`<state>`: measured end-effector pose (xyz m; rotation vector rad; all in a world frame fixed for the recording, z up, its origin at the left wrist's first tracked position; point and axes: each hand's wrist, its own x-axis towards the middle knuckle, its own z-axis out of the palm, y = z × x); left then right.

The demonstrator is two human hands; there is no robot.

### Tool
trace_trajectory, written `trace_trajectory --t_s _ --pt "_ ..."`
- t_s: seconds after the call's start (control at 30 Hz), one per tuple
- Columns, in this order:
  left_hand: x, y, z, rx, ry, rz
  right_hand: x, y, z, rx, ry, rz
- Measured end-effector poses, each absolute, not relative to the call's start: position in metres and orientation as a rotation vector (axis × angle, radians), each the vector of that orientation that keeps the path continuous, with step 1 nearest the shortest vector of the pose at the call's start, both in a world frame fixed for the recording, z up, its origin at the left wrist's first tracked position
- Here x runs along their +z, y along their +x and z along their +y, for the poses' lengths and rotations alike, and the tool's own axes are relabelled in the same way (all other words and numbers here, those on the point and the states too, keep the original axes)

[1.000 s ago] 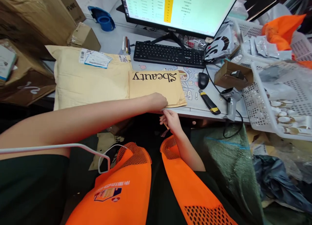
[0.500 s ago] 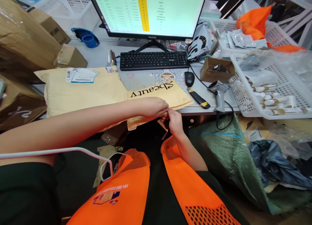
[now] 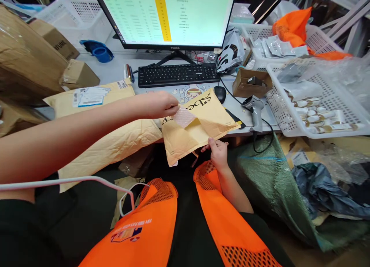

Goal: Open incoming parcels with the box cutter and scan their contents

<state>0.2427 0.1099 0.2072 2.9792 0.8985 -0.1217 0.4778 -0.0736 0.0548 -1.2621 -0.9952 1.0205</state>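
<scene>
My left hand (image 3: pixel 166 104) is closed on a torn flap of a yellow padded envelope (image 3: pixel 185 141) with "beauty" lettering. Whitish bubble lining (image 3: pixel 185 117) shows beneath those fingers, where the paper is ripped across the face. At the envelope's near edge, my right hand (image 3: pixel 219 154) pinches the paper between thumb and fingers. The envelope is held over the desk's front edge, and its contents are hidden. Under my left forearm lies a larger padded envelope (image 3: pixel 135 136) with a label (image 3: pixel 91 96) on it.
Behind the envelope stand a keyboard (image 3: pixel 179 75), a mouse (image 3: pixel 220 93) and a monitor (image 3: pixel 170 16). A barcode scanner (image 3: pixel 256 113) and a utility knife (image 3: pixel 241 123), partly covered, lie right. White baskets (image 3: pixel 291 124) stand farther right; cardboard boxes (image 3: pixel 31 59) are stacked left.
My left hand has moved up and left, pulling the envelope's paper back and exposing the bubble lining. The envelope has tilted and come nearer; my right hand has shifted slightly right and down.
</scene>
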Motion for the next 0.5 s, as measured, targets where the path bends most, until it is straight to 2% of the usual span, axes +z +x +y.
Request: trace_trajectory --t_s 0.2,0.37,0.43,0.5 --pt "0.224 0.187 0.142 -0.019 3.141 1.241 0.043 0.513 -0.067 0.998 -1.316 -0.984" --pt "0.205 0.187 0.145 -0.146 2.919 1.698 0.049 0.511 -0.057 0.958 -1.303 -1.337" --pt "0.192 0.216 0.123 0.072 2.984 1.593 0.053 0.502 -0.053 0.989 -1.270 -1.440" --pt "0.182 0.251 0.094 0.306 3.105 1.111 0.059 0.496 -0.051 0.993 -1.246 -1.520"
